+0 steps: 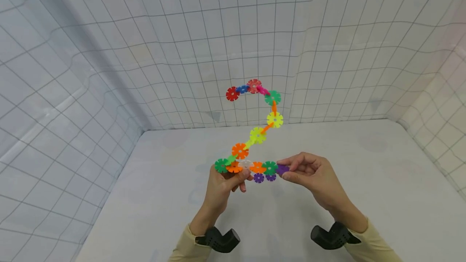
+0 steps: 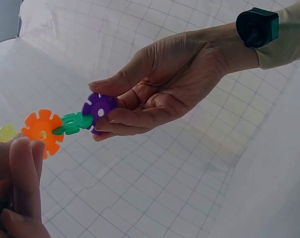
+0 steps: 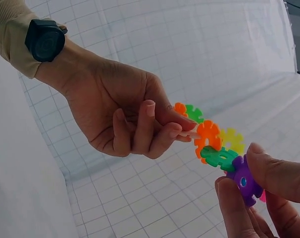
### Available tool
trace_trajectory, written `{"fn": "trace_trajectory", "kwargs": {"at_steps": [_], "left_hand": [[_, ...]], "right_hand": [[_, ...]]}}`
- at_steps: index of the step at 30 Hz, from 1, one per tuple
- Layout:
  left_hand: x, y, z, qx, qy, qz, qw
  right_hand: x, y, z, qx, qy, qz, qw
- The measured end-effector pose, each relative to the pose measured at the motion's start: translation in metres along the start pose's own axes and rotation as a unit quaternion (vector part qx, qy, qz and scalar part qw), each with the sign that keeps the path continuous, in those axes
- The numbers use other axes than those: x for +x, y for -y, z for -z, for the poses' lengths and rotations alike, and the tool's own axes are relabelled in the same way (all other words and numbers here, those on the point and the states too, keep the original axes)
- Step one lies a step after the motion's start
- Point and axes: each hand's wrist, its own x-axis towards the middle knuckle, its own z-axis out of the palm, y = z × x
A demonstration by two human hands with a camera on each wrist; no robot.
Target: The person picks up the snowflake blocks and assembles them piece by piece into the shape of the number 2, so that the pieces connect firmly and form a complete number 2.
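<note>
A chain of slotted plastic snowflake discs (image 1: 257,135) in several colours curves like a figure 2 in the head view. Near its lower left, my left hand (image 1: 221,187) pinches the white disc (image 1: 246,164) between thumb and fingers. Rightward from there come an orange disc (image 1: 257,167), a green disc (image 1: 270,167) and a purple disc (image 1: 282,169) at the end. My right hand (image 1: 311,173) pinches that purple disc, thumb on one side and fingers on the other. In the right wrist view, the green disc (image 3: 222,157) meets the purple disc (image 3: 245,181) edge to edge at an angle.
Two small purple discs (image 1: 259,178) show just below the chain's lower row. The white table (image 1: 174,197) lies under both hands. A white sheet with a dark grid (image 1: 204,51) rises behind and at the sides. Each wrist carries a black camera (image 1: 222,241).
</note>
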Motion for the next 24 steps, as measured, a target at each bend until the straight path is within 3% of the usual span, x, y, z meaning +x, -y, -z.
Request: {"fn": "trace_trajectory", "kwargs": {"at_steps": [10, 18, 24], "left_hand": [[-0.0001, -0.0009, -0.0010, 0.002, 0.004, 0.004, 1.0000], [-0.0001, 0.0004, -0.0026, 0.005, -0.006, 0.001, 1.0000], [0.0005, 0.0003, -0.0016, 0.004, -0.001, -0.001, 1.0000]], "right_hand": [[0.0004, -0.0020, 0.0006, 0.004, 0.009, 0.001, 1.000], [0.0001, -0.0049, -0.0044, 0.000, -0.029, 0.009, 1.000], [0.0014, -0.0069, -0.0029, 0.010, -0.009, 0.010, 1.000]]}}
